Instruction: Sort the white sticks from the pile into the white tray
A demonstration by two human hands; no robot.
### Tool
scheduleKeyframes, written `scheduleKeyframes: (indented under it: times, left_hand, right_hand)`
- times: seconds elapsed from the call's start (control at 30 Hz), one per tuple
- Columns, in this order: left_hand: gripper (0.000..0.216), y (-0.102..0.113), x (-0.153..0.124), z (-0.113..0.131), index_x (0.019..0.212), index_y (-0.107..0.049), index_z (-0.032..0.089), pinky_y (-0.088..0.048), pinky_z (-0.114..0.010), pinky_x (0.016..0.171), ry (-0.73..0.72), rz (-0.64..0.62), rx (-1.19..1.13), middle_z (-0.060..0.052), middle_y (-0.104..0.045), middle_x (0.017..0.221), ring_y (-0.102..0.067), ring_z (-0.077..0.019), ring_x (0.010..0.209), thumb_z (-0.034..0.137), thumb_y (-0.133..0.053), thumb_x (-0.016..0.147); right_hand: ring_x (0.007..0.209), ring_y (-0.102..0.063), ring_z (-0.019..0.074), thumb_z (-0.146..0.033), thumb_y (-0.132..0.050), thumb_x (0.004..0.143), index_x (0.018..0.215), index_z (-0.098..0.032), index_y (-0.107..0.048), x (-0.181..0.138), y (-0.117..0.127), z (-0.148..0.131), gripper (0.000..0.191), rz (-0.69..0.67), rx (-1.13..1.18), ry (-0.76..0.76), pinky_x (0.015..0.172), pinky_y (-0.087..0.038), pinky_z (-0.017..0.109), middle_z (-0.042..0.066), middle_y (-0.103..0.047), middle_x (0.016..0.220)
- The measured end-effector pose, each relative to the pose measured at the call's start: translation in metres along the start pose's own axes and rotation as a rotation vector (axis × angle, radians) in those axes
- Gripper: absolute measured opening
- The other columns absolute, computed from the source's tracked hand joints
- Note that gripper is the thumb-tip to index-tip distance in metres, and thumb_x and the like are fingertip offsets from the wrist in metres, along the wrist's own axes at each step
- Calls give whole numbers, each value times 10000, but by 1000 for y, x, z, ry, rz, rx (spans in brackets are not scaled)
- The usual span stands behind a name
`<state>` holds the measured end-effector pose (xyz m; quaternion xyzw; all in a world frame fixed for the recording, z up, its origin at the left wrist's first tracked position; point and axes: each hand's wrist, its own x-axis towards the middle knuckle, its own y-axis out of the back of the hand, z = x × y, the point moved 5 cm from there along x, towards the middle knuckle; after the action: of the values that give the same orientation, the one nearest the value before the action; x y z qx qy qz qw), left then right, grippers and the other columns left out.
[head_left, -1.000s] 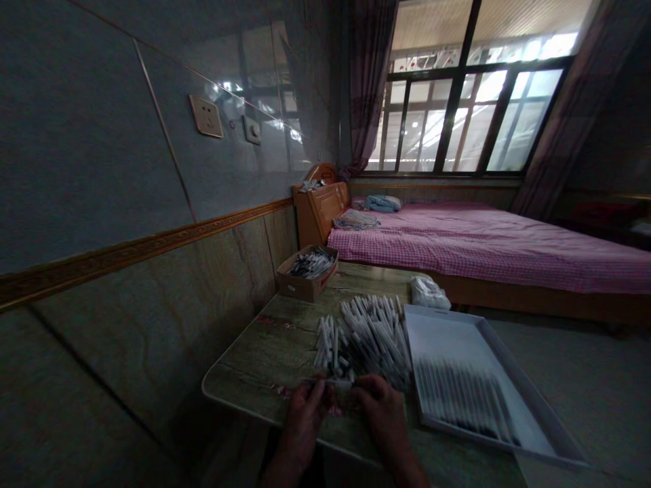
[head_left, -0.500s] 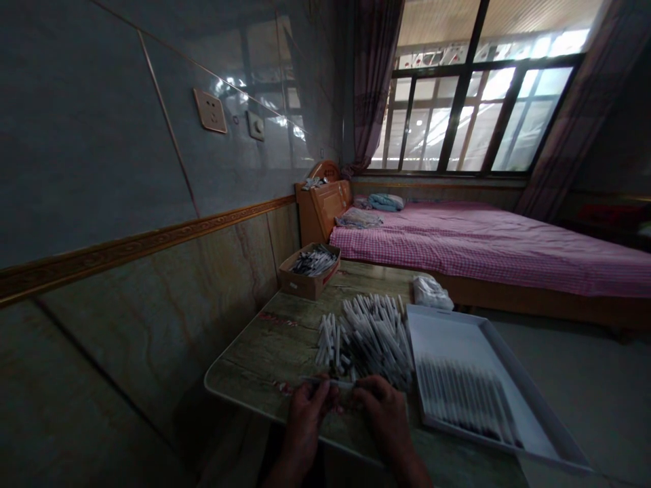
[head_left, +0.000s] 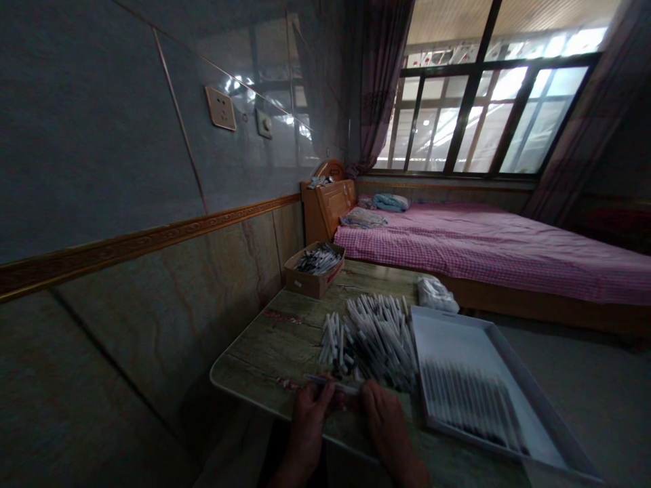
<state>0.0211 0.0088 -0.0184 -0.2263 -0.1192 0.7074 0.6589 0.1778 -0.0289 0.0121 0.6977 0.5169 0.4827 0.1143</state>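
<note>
A thin white stick (head_left: 330, 384) lies crosswise at the bottom centre of the frame, long axis nearly level, pinched in the closed fingers (head_left: 319, 393) of the left hand (head_left: 309, 423), its other end just reaching the right hand (head_left: 385, 421), whose grip cannot be told.

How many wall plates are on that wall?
2: a socket plate, and a smaller knob plate to its right, both above the wall's gold trim.

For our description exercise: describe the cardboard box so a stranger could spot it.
Find the pink checked bed, then the table in front of it. At the table's far corner, against the wall, sits a small open cardboard box, the only brown container, holding pens.
</note>
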Motion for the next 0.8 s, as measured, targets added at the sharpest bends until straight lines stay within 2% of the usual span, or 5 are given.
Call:
scheduleKeyframes:
  times: [0.17,0.4,0.57,0.63,0.8]
  left_hand:
    - [478,2,0,-1,806,-701,130,-572,-290,569,28,21,-46,-34,-725,689,-690,-187,616,461,-896,523]
    - [441,-1,-2,1,801,-706,138,-569,-300,572,10,-21,-13,-28,-721,673,-673,-181,592,467,-872,560]
    - [409,0,0,0,755,-698,133,-550,-274,571,5,-9,-24,-26,-711,658,-666,-168,586,462,-868,583]
    - [408,-1,0,1,777,-705,134,-551,-278,576,6,-37,-12,-28,-715,669,-667,-170,588,464,-862,597]
    - [451,-2,-1,2,770,-712,140,-560,-296,570,20,-38,25,-25,-712,658,-675,-190,595,492,-878,542]
  right_hand:
    - [594,-591,119,-406,-379,1006,795,-220,-556,0,-1,-3,333,-38,137,-118,557,-404,202,-16,-611,667]
    - [542,-582,128,-315,-262,1023,703,-231,-563,1,-1,-4,446,-40,44,-47,532,-364,221,0,-605,605]
    - [610,-601,116,-389,-396,988,798,-222,-578,4,2,-6,311,-72,167,-164,571,-390,192,-21,-630,677]
    - [583,-592,117,-423,-398,987,762,-220,-580,4,0,-6,354,-71,137,-164,550,-370,199,-21,-622,645]
    - [539,-580,130,-455,-216,1032,664,-226,-567,1,-3,-2,558,-50,35,-142,538,-326,240,4,-604,576]
